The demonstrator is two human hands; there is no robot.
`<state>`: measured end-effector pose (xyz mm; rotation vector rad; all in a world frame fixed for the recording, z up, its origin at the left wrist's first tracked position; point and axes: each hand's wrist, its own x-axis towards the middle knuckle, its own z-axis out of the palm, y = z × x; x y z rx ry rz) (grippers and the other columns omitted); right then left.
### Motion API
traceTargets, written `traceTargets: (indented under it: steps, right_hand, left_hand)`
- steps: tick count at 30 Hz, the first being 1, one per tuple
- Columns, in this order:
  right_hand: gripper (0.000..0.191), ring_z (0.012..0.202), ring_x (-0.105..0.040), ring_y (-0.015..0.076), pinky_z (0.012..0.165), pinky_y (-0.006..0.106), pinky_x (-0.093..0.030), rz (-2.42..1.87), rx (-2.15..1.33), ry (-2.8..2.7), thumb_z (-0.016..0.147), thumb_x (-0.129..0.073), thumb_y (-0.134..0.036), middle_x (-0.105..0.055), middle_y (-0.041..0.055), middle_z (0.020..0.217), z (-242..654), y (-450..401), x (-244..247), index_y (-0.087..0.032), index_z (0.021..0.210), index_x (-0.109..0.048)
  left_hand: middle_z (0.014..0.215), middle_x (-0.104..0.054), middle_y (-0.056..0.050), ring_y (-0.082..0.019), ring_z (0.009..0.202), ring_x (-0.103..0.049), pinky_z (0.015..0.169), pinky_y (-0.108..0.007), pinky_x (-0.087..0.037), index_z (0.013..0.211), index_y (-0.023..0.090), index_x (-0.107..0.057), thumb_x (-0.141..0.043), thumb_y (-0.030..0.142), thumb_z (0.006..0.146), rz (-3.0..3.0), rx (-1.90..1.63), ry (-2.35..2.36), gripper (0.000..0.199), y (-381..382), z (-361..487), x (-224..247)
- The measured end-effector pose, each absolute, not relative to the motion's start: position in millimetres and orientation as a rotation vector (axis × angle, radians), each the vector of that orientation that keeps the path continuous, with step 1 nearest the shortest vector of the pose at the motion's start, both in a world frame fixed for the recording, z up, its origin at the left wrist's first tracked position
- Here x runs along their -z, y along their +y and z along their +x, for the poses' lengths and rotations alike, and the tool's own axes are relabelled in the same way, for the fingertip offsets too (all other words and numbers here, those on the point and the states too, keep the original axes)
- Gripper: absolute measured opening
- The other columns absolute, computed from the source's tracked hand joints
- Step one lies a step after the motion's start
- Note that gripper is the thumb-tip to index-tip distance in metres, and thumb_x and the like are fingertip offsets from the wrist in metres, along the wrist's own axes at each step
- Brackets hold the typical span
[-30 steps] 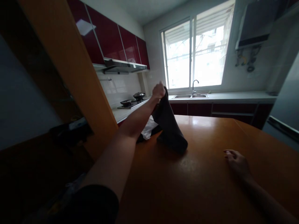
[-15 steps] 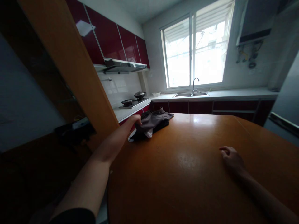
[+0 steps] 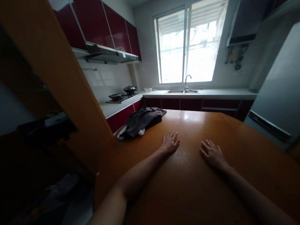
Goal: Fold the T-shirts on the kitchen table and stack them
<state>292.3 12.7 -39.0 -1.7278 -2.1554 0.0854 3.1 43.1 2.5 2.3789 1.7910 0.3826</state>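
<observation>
- From where I stand, the left hand (image 3: 169, 143) lies palm down on the wooden surface (image 3: 182, 193), fingers spread; its grip is wide and loose.
- The right hand (image 3: 212, 153) lies palm down too, well apart from the left, its fingers a little bent and its grip also slack and open.
- The dark grey garment (image 3: 144, 120) is heaped at the far left edge of the same surface, nearest the left hand but apart from it.
- Black cloth (image 3: 153, 122) shows beneath it, and a white scrap of fabric (image 3: 141, 132) pokes out at the front; any label there is too small to read.
- On the gas hob (image 3: 124, 99) sit a lidded wok (image 3: 129, 89) and a shallow pan (image 3: 115, 96); I can't see what is in either.
- A white bowl (image 3: 148, 89) stands in the corner near the hob, its inside hidden from me.
- Under the window, a double-basin sink (image 3: 184, 92) is set into the white counter, with an arched tap (image 3: 186, 82) rising behind.
- The red wall cabinets (image 3: 117, 29) are shut.
</observation>
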Motion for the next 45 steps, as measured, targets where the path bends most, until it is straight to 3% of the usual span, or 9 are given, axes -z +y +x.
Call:
traceTargets:
  steps: [4, 8, 13, 45]
  right_hand:
    - [0.066, 0.152, -0.021, 0.0321, 0.118, 0.063, -0.011, -1.797, -0.156, -2.276, 0.098, -0.033, -0.06, -0.031, 0.0136, 0.163, 286.9, 10.1, 24.6, -0.024, 0.153, -0.041]
    - [0.066, 0.149, -0.028, 0.0307, 0.121, 0.054, -0.014, -1.841, -0.127, -2.248, 0.098, -0.035, -0.057, -0.036, 0.0163, 0.16, 283.7, 19.3, 14.1, -0.019, 0.152, -0.043]
    - [0.071, 0.154, -0.01, 0.0286, 0.122, 0.055, -0.005, -1.913, -0.193, -2.271, 0.099, -0.031, -0.059, -0.017, 0.0134, 0.167, 281.5, 27.7, 13.0, -0.022, 0.159, -0.029]
    - [0.072, 0.154, -0.012, 0.0275, 0.122, 0.053, -0.006, -1.883, -0.223, -2.288, 0.098, -0.029, -0.061, -0.02, 0.0129, 0.167, 287.0, 31.7, 18.8, -0.021, 0.158, -0.032]
  left_hand:
    - [0.166, -0.022, -0.011, -0.036, 0.153, -0.014, 0.12, -0.063, -0.009, 0.155, 0.028, -0.038, -0.032, 0.066, 0.096, 2.403, -0.268, 1.778, 0.069, 47.1, 3.0, 2.1]
    - [0.166, -0.023, -0.009, -0.035, 0.153, -0.017, 0.12, -0.061, -0.012, 0.155, 0.029, -0.037, -0.031, 0.063, 0.098, 2.43, -0.257, 1.796, 0.067, 48.3, 0.5, 3.2]
    - [0.166, -0.023, -0.009, -0.034, 0.153, -0.017, 0.12, -0.061, -0.013, 0.155, 0.027, -0.037, -0.028, 0.063, 0.099, 2.454, -0.213, 1.814, 0.067, 47.7, 2.3, 1.0]
    - [0.165, -0.025, -0.009, -0.034, 0.152, -0.019, 0.12, -0.061, -0.015, 0.154, 0.027, -0.038, -0.029, 0.062, 0.099, 2.455, -0.206, 1.807, 0.066, 47.8, 1.6, -0.8]
